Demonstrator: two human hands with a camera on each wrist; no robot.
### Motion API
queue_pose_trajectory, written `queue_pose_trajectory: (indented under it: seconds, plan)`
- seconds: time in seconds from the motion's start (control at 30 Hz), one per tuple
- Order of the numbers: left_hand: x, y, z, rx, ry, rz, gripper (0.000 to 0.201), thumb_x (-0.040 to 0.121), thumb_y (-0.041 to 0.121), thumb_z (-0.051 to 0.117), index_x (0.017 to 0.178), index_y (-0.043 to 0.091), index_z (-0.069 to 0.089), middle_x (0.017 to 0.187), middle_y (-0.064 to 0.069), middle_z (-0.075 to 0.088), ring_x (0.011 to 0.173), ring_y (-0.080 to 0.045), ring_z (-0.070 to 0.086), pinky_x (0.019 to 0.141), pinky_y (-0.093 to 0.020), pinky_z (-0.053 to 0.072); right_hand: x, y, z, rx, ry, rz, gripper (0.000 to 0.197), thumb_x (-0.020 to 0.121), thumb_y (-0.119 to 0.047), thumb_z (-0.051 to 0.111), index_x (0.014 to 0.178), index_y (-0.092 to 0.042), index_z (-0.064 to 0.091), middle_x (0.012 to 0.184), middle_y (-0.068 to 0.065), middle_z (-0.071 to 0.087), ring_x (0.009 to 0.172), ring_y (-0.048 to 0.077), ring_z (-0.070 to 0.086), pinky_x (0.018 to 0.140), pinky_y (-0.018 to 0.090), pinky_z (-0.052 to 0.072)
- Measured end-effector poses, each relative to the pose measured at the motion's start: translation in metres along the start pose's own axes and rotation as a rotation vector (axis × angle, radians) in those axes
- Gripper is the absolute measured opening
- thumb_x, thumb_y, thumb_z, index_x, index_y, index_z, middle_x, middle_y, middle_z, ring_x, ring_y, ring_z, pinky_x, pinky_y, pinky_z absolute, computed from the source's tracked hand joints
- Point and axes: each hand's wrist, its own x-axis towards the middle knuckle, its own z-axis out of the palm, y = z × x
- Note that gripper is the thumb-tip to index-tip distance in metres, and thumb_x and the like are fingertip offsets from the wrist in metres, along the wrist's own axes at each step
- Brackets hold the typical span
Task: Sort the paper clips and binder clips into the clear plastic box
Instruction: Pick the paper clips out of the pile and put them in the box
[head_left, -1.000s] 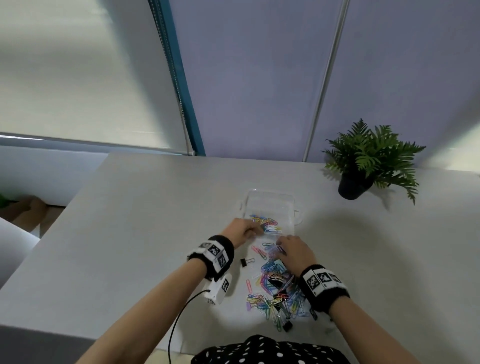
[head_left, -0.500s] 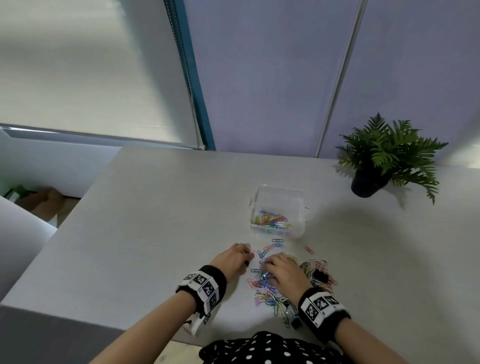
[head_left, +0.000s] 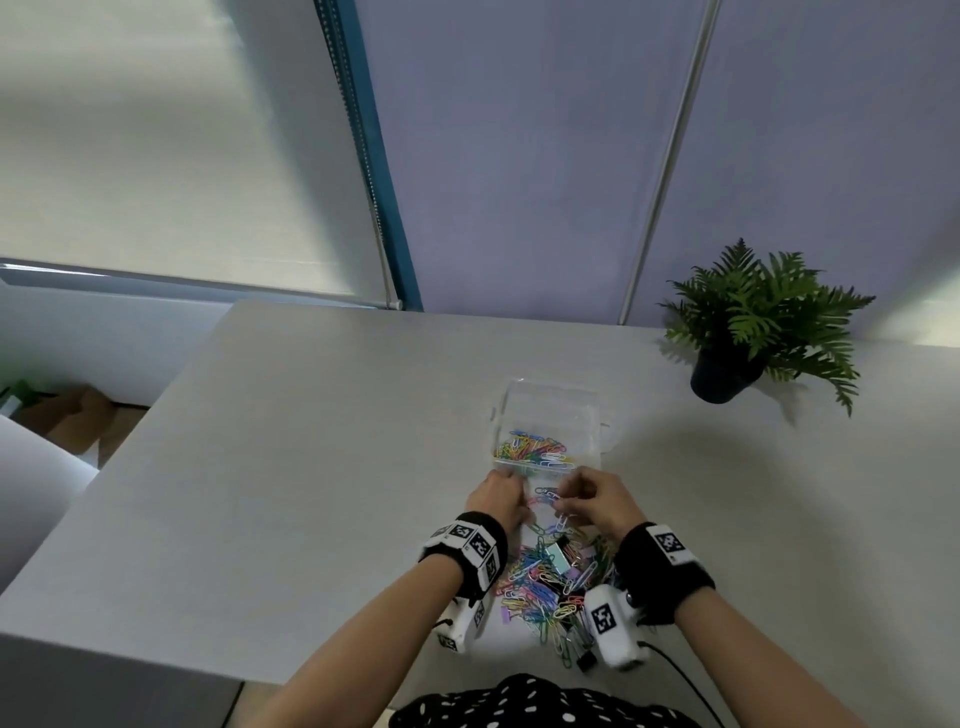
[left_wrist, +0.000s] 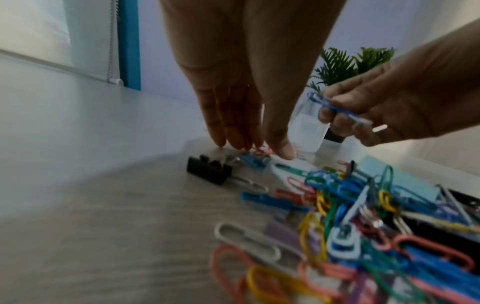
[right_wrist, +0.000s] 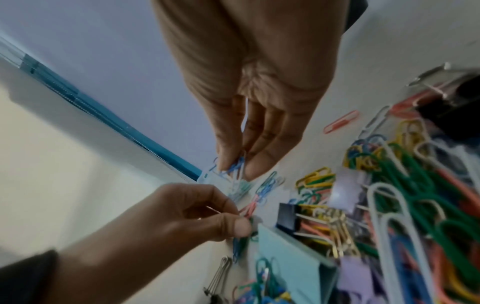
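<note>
The clear plastic box (head_left: 550, 402) stands on the table with coloured paper clips (head_left: 535, 451) in its near compartment. Just in front of it, my left hand (head_left: 511, 499) points its fingertips down on the table and pinches a pink paper clip (left_wrist: 259, 151). A little above the table, my right hand (head_left: 563, 501) pinches a few blue paper clips (right_wrist: 233, 167) between thumb and fingers. Behind both hands lies the loose pile of paper clips (head_left: 545, 587) mixed with binder clips, among them a light blue one (head_left: 558, 555) and a black one (left_wrist: 209, 170).
A potted fern (head_left: 727, 376) stands at the back right of the grey table (head_left: 311, 467). The table's left edge and near edge are close to my arms. A wall and a window blind rise behind the table.
Both hands have moved forward from the pile to just in front of the box. The right hand has come up off the table with blue clips in its fingers.
</note>
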Motion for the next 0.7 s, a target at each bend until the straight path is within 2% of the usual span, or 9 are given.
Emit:
queue_pose_trajectory:
  seconds: [0.17, 0.3, 0.43, 0.57, 0.7]
  plan:
    - [0.002, 0.002, 0.008, -0.025, 0.043, 0.033, 0.044, 0.078, 0.014, 0.068, 0.113, 0.006, 0.045, 0.122, -0.011, 0.045, 0.115, -0.028, 0.046, 0.096, -0.038, 0.044, -0.005, 0.003, -0.001, 0.105, -0.018, 0.033, 0.026, 0.072, 0.015, 0.064, 0.089, -0.004, 0.06, 0.069, 0.005, 0.056, 0.056, 0.015, 0.06, 0.05, 0.022, 0.052]
    - [0.001, 0.007, 0.013, 0.06, -0.019, 0.143, 0.059, 0.074, 0.005, 0.068, 0.126, 0.017, 0.042, 0.121, -0.012, 0.041, 0.111, -0.03, 0.046, 0.092, -0.044, 0.05, -0.008, 0.009, -0.005, 0.051, -0.037, 0.023, 0.021, 0.074, 0.012, 0.065, 0.085, -0.006, 0.066, 0.077, 0.011, 0.065, 0.063, 0.018, 0.061, 0.056, 0.021, 0.053]
    - [-0.002, 0.016, 0.01, 0.141, -0.052, 0.165, 0.026, 0.076, 0.001, 0.061, 0.099, 0.008, 0.052, 0.11, -0.015, 0.045, 0.105, -0.035, 0.048, 0.084, -0.045, 0.05, -0.012, 0.013, -0.008, -0.086, -0.042, -0.022, 0.023, 0.071, 0.01, 0.068, 0.077, -0.012, 0.067, 0.076, 0.009, 0.068, 0.064, 0.019, 0.063, 0.059, 0.026, 0.055]
    - [-0.004, 0.015, 0.009, 0.156, -0.116, 0.137, 0.018, 0.084, 0.003, 0.053, 0.102, 0.002, 0.052, 0.111, -0.021, 0.053, 0.101, -0.039, 0.055, 0.084, -0.044, 0.046, -0.018, 0.012, -0.006, -0.278, -0.068, -0.087, 0.027, 0.069, 0.006, 0.071, 0.068, -0.021, 0.064, 0.071, 0.003, 0.068, 0.065, 0.011, 0.064, 0.06, 0.02, 0.053]
    - [-0.005, 0.01, 0.003, 0.112, -0.175, 0.111, 0.019, 0.086, 0.008, 0.054, 0.103, 0.001, 0.053, 0.113, -0.022, 0.058, 0.105, -0.037, 0.055, 0.088, -0.041, 0.044, -0.02, 0.012, -0.007, -0.244, -0.061, -0.103, 0.025, 0.068, 0.006, 0.071, 0.068, -0.019, 0.065, 0.07, 0.001, 0.069, 0.062, 0.007, 0.065, 0.062, 0.026, 0.053]
